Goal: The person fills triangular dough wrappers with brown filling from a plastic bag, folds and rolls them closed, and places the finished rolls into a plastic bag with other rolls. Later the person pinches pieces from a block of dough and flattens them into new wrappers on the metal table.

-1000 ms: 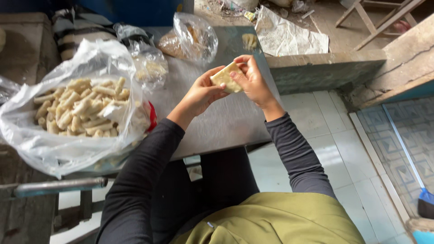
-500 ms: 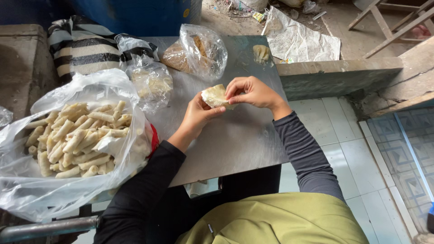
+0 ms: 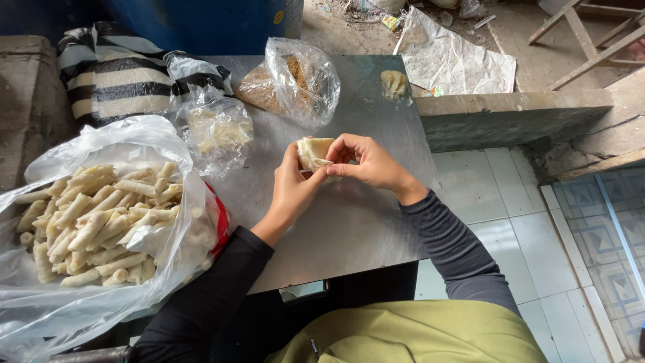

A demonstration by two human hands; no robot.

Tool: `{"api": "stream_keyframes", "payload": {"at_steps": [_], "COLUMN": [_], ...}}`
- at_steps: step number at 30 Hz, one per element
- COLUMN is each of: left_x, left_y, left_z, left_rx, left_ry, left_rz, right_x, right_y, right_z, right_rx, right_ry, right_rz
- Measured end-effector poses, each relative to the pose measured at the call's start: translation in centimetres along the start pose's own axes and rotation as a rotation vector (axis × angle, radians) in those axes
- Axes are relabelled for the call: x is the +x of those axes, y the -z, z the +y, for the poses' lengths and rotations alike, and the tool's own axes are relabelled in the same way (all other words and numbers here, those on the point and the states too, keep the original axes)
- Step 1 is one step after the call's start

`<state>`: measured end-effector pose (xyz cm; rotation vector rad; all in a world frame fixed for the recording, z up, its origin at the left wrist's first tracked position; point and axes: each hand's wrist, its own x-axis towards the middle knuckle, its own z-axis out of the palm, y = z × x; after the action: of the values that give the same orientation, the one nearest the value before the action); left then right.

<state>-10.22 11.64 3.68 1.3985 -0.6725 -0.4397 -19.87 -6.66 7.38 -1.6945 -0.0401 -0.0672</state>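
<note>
Obs, head view: both hands meet above centre of the steel worktop (image 3: pixel 349 235). Left hand (image 3: pixel 292 191) cups a pale wrapper roll (image 3: pixel 314 152) from below/side, fingers closed on it. Right hand (image 3: pixel 366 161) pinches the roll's near edge w/ thumb + fingertips, closed on the same piece. Roll is off the surface, between the two hands, half folded; filling not visible.

Surroundings: large clear bag of finished rolls (image 3: pixel 101 222) at the person's left, well apart from hands. Small clear bag w/ pale contents (image 3: pixel 218 134) behind it. Bag w/ brown crumbs (image 3: pixel 295 81) just beyond hands. Small dough lump (image 3: pixel 394 84) at far worktop corner. Striped cloth (image 3: pixel 114 81) far left.

Judgement re technique: keep the left-hand cradle steady, tuck the edge tight w/ right fingertips before rolling on; even pressure, else the thin skin prob. tears or the seam gapes. Seal state: can't tell.
</note>
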Motion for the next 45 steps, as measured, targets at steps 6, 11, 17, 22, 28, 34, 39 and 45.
{"api": "stream_keyframes", "payload": {"at_steps": [6, 11, 17, 22, 28, 34, 39, 45], "left_x": [0.1, 0.8, 0.9, 1.1, 0.9, 1.0, 1.1, 0.9], "left_y": [0.1, 0.1, 0.2, 0.2, 0.2, 0.9, 0.9, 0.9], "left_z": [0.5, -0.3, -0.4, -0.4, 0.5, 2.4, 2.9, 3.0], "left_rx": [0.052, -0.118, 0.066, 0.077, 0.16, 0.332, 0.483, 0.489], "left_ry": [0.043, -0.008, 0.071, 0.066, 0.019, 0.03, 0.048, 0.018], "left_rz": [-0.005, -0.036, 0.038, 0.086, 0.077, 0.087, 0.084, 0.127], "right_x": [0.6, 0.8, 0.8, 1.2, 1.2, 0.7, 0.3, 0.6], "right_y": [0.0, 0.3, -0.4, 0.2, -0.6, -2.2, -2.1, -2.7], "right_z": [1.8, 1.8, 1.9, 2.3, 2.6, 1.0, -0.2, 0.3], "right_rx": [0.195, 0.294, 0.279, 0.528, 0.338, -0.339, -0.586, -0.053], "right_ry": [-0.099, -0.11, -0.094, -0.174, -0.101, 0.183, 0.294, 0.129], "right_rz": [0.119, 0.161, 0.205, 0.273, 0.255, 0.436, 0.477, 0.266]}}
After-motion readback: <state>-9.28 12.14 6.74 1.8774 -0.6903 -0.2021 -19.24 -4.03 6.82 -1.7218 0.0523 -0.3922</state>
